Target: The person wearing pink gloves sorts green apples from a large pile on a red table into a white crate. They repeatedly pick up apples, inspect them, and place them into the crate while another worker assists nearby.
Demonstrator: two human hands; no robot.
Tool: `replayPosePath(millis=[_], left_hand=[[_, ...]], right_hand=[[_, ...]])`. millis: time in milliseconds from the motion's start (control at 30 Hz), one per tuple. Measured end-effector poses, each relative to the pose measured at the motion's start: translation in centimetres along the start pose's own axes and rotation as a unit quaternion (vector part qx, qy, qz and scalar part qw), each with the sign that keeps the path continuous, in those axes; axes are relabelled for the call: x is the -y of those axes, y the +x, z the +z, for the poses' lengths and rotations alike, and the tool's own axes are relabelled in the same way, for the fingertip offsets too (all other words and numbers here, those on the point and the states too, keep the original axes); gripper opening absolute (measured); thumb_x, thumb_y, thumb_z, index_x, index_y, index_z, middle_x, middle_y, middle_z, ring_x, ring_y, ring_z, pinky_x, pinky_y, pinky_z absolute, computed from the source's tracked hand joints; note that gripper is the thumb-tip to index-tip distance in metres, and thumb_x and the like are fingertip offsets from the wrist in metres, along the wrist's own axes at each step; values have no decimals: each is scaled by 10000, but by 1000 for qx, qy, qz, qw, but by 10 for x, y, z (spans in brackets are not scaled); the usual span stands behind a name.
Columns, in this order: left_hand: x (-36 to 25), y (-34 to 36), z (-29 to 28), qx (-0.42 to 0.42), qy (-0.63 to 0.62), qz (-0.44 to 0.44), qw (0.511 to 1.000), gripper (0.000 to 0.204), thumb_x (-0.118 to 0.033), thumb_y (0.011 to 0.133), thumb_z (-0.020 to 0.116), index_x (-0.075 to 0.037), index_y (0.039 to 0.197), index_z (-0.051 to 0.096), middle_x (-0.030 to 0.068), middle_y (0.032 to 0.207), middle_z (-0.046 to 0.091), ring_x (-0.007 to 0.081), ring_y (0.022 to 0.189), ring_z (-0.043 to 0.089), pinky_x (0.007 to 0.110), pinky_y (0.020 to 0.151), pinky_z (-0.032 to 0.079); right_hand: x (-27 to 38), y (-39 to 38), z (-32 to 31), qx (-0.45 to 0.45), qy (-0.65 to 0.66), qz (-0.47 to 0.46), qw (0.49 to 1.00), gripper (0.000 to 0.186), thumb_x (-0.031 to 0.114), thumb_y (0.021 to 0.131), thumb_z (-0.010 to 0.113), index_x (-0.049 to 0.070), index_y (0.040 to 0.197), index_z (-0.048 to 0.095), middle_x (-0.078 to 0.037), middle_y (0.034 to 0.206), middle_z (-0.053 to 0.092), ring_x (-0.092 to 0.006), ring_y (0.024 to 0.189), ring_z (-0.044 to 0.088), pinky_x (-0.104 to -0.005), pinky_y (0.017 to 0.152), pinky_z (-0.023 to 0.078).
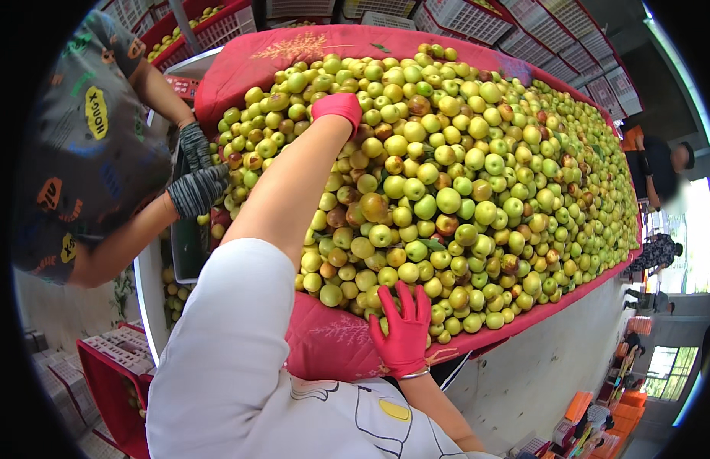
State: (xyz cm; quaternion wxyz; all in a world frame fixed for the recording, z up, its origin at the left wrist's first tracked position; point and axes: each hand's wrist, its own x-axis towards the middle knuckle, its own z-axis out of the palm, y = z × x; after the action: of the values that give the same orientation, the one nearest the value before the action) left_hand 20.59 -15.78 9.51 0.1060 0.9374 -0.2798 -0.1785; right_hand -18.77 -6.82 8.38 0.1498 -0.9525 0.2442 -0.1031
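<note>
A large heap of yellow-green jujubes point(469, 187), some with reddish-brown patches, lies on a red patterned quilted cloth point(332, 336). My left hand point(338, 112), in a pink-red glove, reaches across to the far part of the heap. Its fingers point down among the fruit and are hidden, so what they hold does not show. Nearer to me, my right hand point(404, 325), gloved alike, rests open at the heap's near edge. Its fingers are spread and touch the outer jujubes, with no fruit in its grip. A bracelet circles the right wrist.
At the left, a co-worker's hands in grey striped gloves point(198, 191) are by the heap's end, over a dark tray point(188, 249). Stacked crates point(477, 19) line the far side. A red crate point(114, 382) stands lower left. Other people point(657, 256) are at the right.
</note>
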Motion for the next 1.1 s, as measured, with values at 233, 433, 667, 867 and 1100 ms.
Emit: replayPosePath(millis=[233, 433, 667, 867, 1100], left_hand=[[1, 16, 19, -87, 70, 27, 993, 250, -140, 751, 674, -110, 988, 746, 172, 1088, 686, 321, 1025, 664, 434, 820, 544], [46, -17, -1, 46, -168, 150, 973, 363, -357, 935, 566, -14, 988, 672, 119, 827, 689, 225, 716, 655, 355, 669, 507], [-10, -137, 18, 114, -523, 170, 827, 312, -379, 973, 530, -86, 921, 626, 8, 729, 598, 88, 562, 540, 228, 528, 420], [-67, -205, 102, -89, -63, 383, 917, 243, -323, 886, 617, -96, 960, 570, 125, 873, 645, 327, 798, 658, 440, 644, 528], [-79, -184, 101, -141, 69, 433, 888, 207, -246, 828, 643, -93, 933, 551, 114, 870, 612, 310, 803, 653, 420, 631, 529]], right_hand=[[-5, -1, 6, -25, 14, -1, 1000, 523, 230, 765, 699, 213, 1278, 597, -95, 1348, 491, -402, 1251, 394, -559, 1031, 319], [-10, -3, 7, -26, 18, -16, 999, 544, 229, 784, 669, 213, 1316, 561, -93, 1369, 470, -396, 1286, 370, -539, 1071, 311], [-11, -4, 6, -55, 21, -16, 998, 544, 206, 774, 671, 222, 1306, 558, -95, 1357, 480, -383, 1287, 385, -516, 1067, 326], [-12, -5, 6, -58, 43, -31, 997, 580, 214, 757, 674, 201, 1321, 541, -121, 1364, 477, -429, 1266, 393, -547, 1072, 306], [-15, -5, 8, -83, 53, -38, 994, 538, 222, 749, 676, 185, 1275, 571, -116, 1345, 496, -439, 1258, 393, -548, 1060, 321]])
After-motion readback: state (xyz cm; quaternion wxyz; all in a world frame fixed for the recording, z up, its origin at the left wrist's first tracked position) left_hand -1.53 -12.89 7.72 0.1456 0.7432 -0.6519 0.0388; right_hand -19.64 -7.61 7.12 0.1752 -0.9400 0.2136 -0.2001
